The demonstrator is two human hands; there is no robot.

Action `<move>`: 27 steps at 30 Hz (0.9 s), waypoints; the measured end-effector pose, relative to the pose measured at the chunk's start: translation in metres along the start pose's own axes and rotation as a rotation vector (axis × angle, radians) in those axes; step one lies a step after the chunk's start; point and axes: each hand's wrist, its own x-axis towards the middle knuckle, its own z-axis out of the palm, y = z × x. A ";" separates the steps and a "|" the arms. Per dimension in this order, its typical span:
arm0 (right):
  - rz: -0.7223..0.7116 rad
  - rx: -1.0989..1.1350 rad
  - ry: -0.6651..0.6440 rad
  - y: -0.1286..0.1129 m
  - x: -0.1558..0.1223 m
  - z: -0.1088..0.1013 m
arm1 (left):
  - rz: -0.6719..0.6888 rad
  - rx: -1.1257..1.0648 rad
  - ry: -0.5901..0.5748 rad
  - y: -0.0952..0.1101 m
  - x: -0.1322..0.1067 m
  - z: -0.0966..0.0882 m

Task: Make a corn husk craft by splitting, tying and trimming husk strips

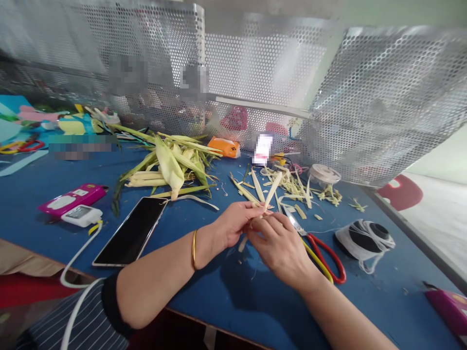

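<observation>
My left hand (pixel 237 221) and my right hand (pixel 275 240) meet over the blue table. Both are closed on pale corn husk strips (pixel 273 190), which fan out upward beyond the fingertips. A short strip end hangs below the fingers, and the place where the strips join is hidden by them. Beside my right hand lie scissors (pixel 328 260) with one red and one yellow handle, blades partly apart. Husk scraps (pixel 297 187) are scattered just past my hands. To the left rests a pile of green and pale corn husks (pixel 170 167).
A dark-screened tablet or phone (pixel 131 233) lies left of my forearm, near a magenta pack (pixel 73 198) and a white device with a cable (pixel 82 215). White thread on a black spool (pixel 365 238) stands right. An orange packet (pixel 224 147) sits before the perforated metal screen (pixel 262 68).
</observation>
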 end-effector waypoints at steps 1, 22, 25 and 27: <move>0.030 0.026 0.025 0.000 0.000 -0.001 | 0.008 0.025 0.002 -0.001 0.000 -0.001; 1.233 1.138 0.091 0.021 -0.004 0.007 | 0.121 0.182 0.252 0.006 0.007 -0.004; 0.947 0.935 0.045 0.018 -0.008 0.003 | 0.143 0.197 0.304 0.009 0.008 -0.006; 0.740 0.845 0.000 0.017 -0.009 -0.001 | 0.165 0.254 0.293 0.010 0.007 -0.006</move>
